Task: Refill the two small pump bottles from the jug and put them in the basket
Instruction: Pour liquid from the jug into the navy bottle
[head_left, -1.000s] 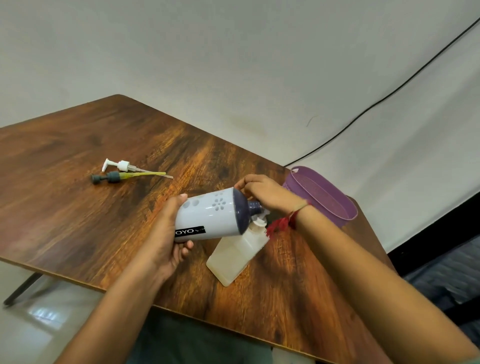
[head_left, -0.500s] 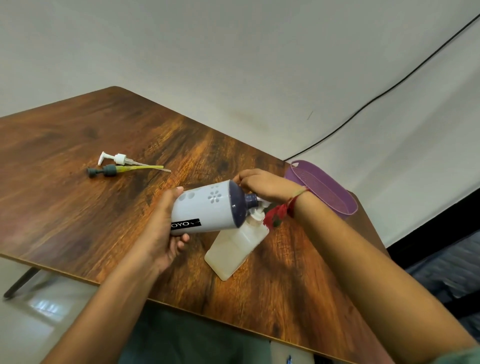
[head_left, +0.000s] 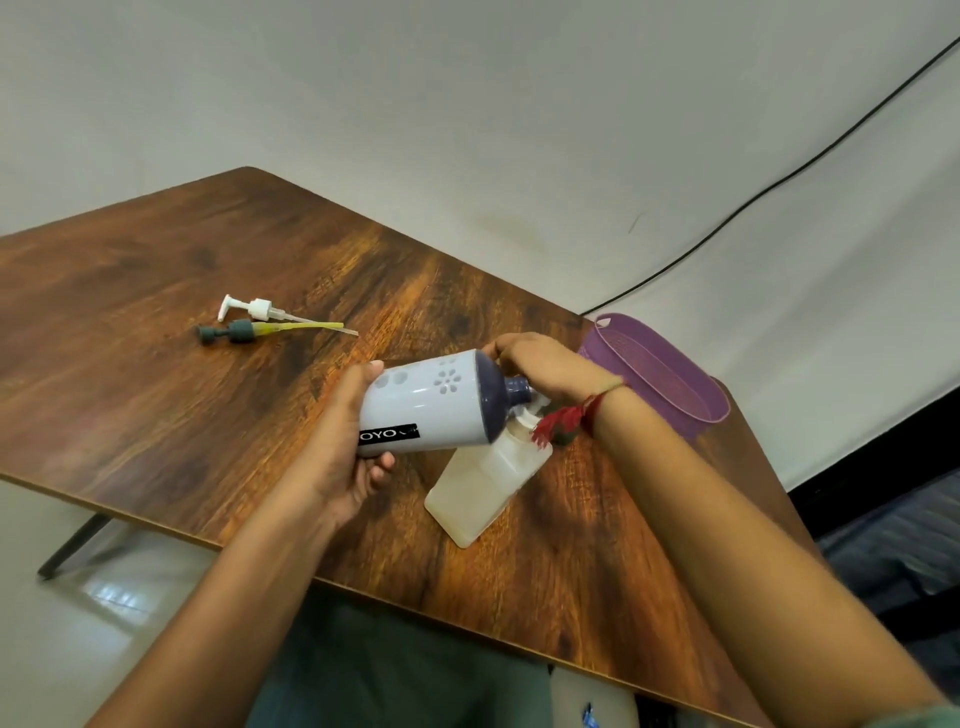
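1. While the left hand (head_left: 343, 467) grips the base of the jug (head_left: 431, 410) with fingers wrapped round it, the jug lies tipped near-horizontal, its dark spout at the neck of the small bottle (head_left: 483, 483).
2. Small bottle: translucent, square, cloudy-pale, leaning on the bench (head_left: 156, 395) near its front edge.
3. Right hand (head_left: 545, 364): fingers curled round the bottle neck beside the spout, hold partly hidden by the jug.
4. Basket (head_left: 670, 389): purple, just behind the right wrist, at the bench's far right.
5. White pump head (head_left: 260, 308) and dark green pump head (head_left: 241, 331) lie side by side, well apart to the left.
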